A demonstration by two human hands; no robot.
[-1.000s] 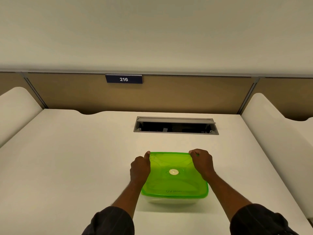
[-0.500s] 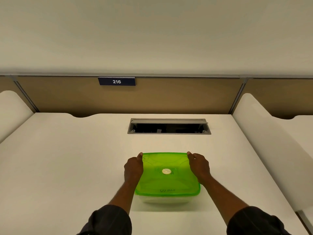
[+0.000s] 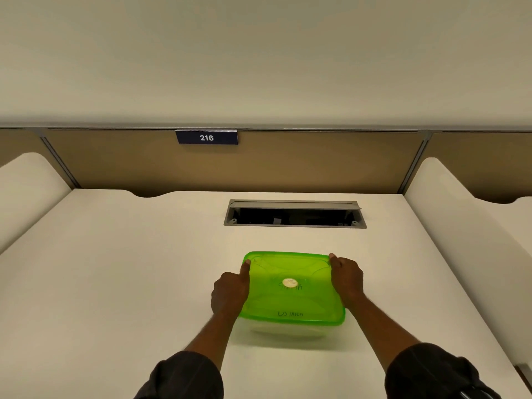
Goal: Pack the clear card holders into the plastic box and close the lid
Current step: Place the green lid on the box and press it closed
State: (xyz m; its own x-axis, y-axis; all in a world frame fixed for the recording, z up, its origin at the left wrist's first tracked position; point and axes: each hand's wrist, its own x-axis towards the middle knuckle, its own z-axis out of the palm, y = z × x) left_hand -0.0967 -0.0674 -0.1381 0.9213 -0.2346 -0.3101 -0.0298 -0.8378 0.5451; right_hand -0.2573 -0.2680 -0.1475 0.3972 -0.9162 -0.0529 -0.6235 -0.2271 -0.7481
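With the green lid (image 3: 290, 286) sat on the plastic box (image 3: 288, 331), left hand (image 3: 230, 292) and right hand (image 3: 347, 279) clamp its short sides, equally near; long axis runs hand to hand.

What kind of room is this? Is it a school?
Probably an office or study desk, not surely a school: a number sign reading 216 on the brown divider panel, a cable hatch in the white desk, and matching desks beside it.

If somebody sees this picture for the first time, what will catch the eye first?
The bright green lid on the box, near the middle of the pale desk, with the left hand and right hand on its sides. Behind it lies a dark open slot, and a sign reading 216 hangs on the partition.
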